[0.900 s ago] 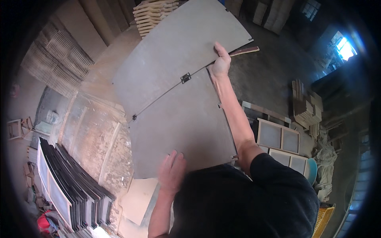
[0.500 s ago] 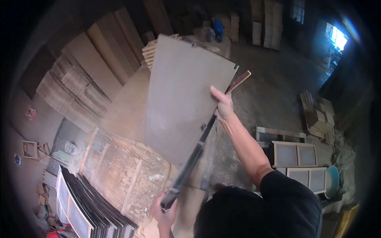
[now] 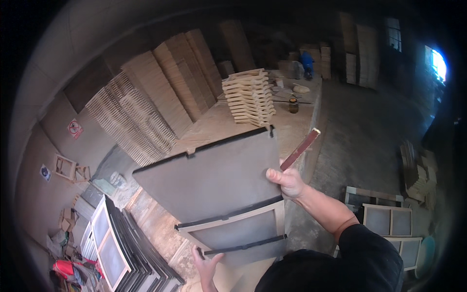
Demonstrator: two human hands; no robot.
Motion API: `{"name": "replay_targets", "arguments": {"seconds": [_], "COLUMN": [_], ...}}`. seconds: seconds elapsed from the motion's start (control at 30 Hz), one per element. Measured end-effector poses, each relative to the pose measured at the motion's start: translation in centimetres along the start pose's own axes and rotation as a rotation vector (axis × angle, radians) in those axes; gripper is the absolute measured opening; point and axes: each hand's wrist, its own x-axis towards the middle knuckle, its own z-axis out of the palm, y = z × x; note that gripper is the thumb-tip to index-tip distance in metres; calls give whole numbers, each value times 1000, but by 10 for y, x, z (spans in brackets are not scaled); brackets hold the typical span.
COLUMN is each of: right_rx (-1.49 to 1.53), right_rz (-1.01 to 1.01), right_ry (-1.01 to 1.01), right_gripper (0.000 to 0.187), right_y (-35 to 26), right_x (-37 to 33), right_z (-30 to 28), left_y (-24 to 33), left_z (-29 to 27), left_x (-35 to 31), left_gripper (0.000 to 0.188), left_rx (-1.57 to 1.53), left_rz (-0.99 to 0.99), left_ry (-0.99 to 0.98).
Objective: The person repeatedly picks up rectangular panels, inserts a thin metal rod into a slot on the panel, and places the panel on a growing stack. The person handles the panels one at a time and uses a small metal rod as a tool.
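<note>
My right hand [image 3: 289, 182] grips the right edge of a large grey panel [image 3: 214, 180] and also pinches a reddish wooden stick [image 3: 300, 149] that points up and to the right. A black strip runs along the panel's top edge. The panel lies tilted over a wooden-framed grey panel [image 3: 233, 231] crossed by black strips. My left hand [image 3: 209, 265] is low in the view, its fingers apart, touching the lower edge of that framed panel. My dark sleeve hides the bottom right corner.
A long workbench [image 3: 292, 131] carries a stack of wooden frames [image 3: 248, 97] and a jar [image 3: 293, 105]. Bundles of wooden slats [image 3: 160, 107] lean on the left wall. Framed panels stand in a row at lower left [image 3: 116, 246], and others lie on the floor at right [image 3: 389, 219].
The grey panel has swung from nearly edge-on and upright down to a flatter tilt over the framed panel. My left hand has moved from its lower end to the frame's bottom edge.
</note>
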Motion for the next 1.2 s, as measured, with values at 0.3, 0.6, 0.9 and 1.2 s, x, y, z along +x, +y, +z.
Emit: {"name": "replay_targets", "arguments": {"seconds": [0.3, 0.6, 0.9, 1.2], "right_rx": [-24, -174, -376, -487], "right_rz": [117, -33, -267, -304], "right_ry": [0, 74, -93, -258], "right_gripper": [23, 41, 61, 64], "right_y": [57, 92, 112, 105], "right_x": [17, 32, 33, 29], "right_z": [33, 60, 90, 111], "left_y": [-39, -32, -71, -58], "left_z": [-33, -44, -67, -112], "left_x": [-23, -38, -68, -57], "left_gripper": [79, 58, 55, 85], "left_rx": [-336, -307, -197, -45], "left_rz": [-404, -280, -203, 14], "left_ry": [33, 388, 555, 544]}}
